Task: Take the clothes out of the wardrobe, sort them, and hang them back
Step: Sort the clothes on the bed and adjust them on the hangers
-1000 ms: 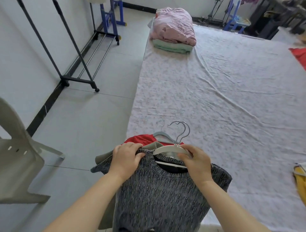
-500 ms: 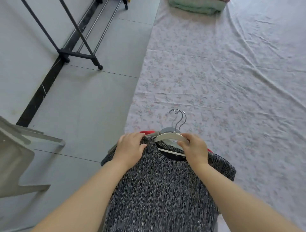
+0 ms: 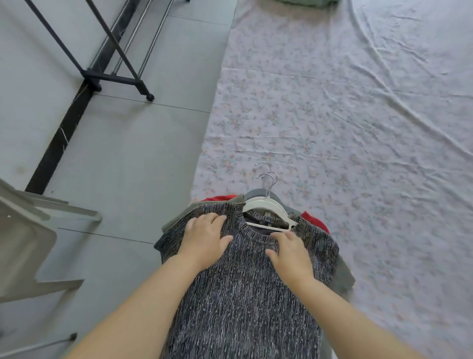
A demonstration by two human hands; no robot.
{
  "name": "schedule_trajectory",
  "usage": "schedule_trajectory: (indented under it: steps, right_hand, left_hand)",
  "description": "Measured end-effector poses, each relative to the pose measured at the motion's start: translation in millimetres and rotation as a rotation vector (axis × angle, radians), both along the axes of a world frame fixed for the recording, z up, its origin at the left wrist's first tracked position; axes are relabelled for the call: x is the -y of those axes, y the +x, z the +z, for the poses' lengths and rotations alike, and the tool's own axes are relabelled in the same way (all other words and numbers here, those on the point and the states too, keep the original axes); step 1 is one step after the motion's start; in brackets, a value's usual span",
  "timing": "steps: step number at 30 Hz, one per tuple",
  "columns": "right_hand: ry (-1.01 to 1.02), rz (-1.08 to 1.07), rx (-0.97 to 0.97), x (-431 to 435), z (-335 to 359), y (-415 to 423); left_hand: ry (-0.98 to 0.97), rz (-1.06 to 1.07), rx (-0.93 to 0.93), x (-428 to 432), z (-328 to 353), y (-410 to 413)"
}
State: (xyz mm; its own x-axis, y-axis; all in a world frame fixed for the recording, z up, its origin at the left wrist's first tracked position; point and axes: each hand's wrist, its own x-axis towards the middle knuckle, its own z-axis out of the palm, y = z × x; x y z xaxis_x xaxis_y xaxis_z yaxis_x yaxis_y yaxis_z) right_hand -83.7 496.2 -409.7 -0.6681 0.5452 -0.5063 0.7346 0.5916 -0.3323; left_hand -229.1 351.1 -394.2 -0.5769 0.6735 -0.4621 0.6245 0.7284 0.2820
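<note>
at the far left a pale plastic chair (image 3: 25, 243) stands on the grey tiled floor (image 3: 133, 159). beyond it the black foot of a clothes rack (image 3: 112, 77) sits on castors beside the dark skirting (image 3: 64, 128) of the wall. right of the floor is the bed (image 3: 371, 230), spread with a creased floral sheet (image 3: 320, 102). a folded green bundle (image 3: 307, 2) barely shows at the sheet's far edge.

the clothes lie in a stack at the near left edge of the bed, and the stack's left side reaches past that edge over the floor. on top is a speckled grey knit sweater (image 3: 243, 302), front up, neck pointing away from the person. the left hand (image 3: 204, 238) lies flat on the sweater's left shoulder, fingers nearly straight, thumb spread, gripping nothing. a white hanger (image 3: 263, 206) sits in the neck opening, and a grey hanger (image 3: 256, 192) lies just behind it. their metal hooks (image 3: 267, 174) are side by side, pointing toward the middle of the bed. the right hand (image 3: 289, 252) rests palm down just below the collar. its fingertips touch the collar rib near the white hanger's right arm, and the fingers are loose, not closed round anything. under the sweater a red garment (image 3: 221, 197) peeks out by both shoulders, and an olive-grey garment (image 3: 344, 274) shows along the stack's right side.
</note>
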Motion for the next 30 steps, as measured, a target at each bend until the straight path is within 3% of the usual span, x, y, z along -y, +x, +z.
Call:
schedule_trajectory:
  steps: [17, 30]
  right_hand:
    - [0.132, -0.314, -0.11, 114, 185, 131]
    - [0.241, -0.663, -0.081, 172, 258, 336]
  left_hand:
    - [0.101, -0.417, -0.165, 54, 190, 91]
    - [0.115, -0.837, -0.24, 35, 261, 277]
